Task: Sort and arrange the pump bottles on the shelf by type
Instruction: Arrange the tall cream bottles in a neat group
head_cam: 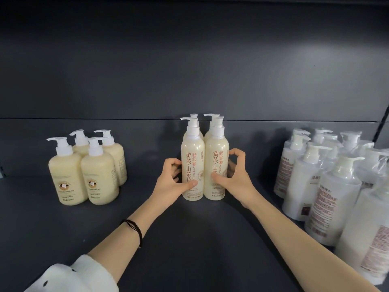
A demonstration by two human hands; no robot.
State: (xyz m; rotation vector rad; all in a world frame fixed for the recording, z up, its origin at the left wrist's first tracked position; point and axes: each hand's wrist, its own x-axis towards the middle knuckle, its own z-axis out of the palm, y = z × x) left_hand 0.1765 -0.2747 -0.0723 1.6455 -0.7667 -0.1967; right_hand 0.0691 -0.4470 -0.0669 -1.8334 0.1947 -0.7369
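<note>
pump bottles stand in three groups on the dark shelf [189,239]: four squat cream bottles [84,165] at the left, four tall slim bottles [205,161] in the middle in two rows of two, and a crowd of white plastic-wrapped bottles [328,186] at the right, at least eight, the back ones too blurred to count. the left hand [171,182] cups the left front tall bottle, thumb on its label, fingers half curled round the side; the right hand [231,178] does the same on the right one, index finger arched clear. they look full, so fairly heavy, stiff-walled, smooth and tippy; best held low on the body, not by the pump.
</note>
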